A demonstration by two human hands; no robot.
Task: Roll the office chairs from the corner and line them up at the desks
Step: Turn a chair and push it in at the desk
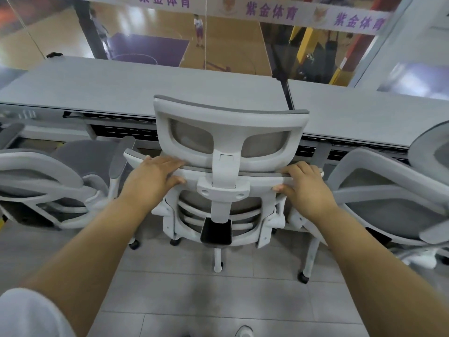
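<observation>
A white-framed office chair (226, 132) with grey mesh back and headrest stands straight before me, facing the grey desks (150, 83). My left hand (151, 175) grips the top edge of its backrest on the left, fingers over the rim, thumb underneath. My right hand (305, 182) grips the same edge on the right. The chair's castors rest on the tiled floor, its seat hidden under the desk edge.
A matching chair (60, 176) sits at the desk on the left and another chair (388, 190) on the right, both close to the middle one. Behind the desks is a glass wall over a sports court. Grey tiled floor (194, 300) lies behind the chairs.
</observation>
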